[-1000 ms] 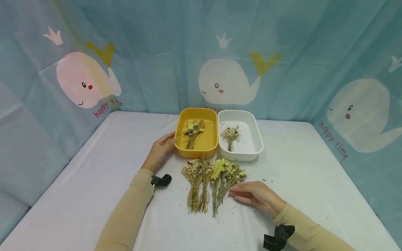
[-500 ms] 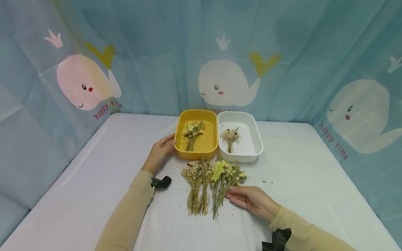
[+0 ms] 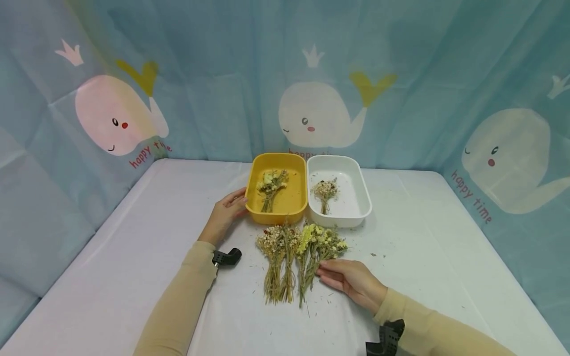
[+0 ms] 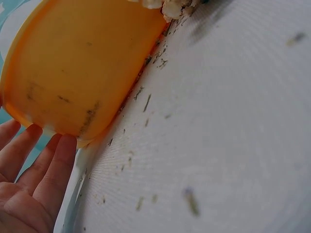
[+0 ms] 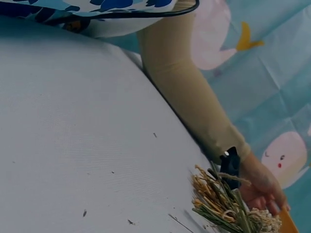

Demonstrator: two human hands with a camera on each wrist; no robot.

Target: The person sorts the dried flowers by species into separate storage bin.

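My left hand rests its straight fingertips on the left wall of the yellow tray; the left wrist view shows the fingers along the tray's edge. A bunch of pale yellow dried flowers lies inside it. Beside the tray stands a white tray with a cream dried-flower bunch. In front lie cream-and-red bunches and yellow bunches. My right hand touches the rightmost yellow bunch's stems with extended fingertips. The right wrist view does not show the right hand.
A white cloth covers the table, with small plant crumbs scattered on it. A blue curtain printed with whales hangs around the back and sides. Both wrists wear a black camera mount.
My right hand has moved left, from beside the rightmost yellow bunch to its stems. The left hand stays at the yellow tray, and the trays have kept their places.
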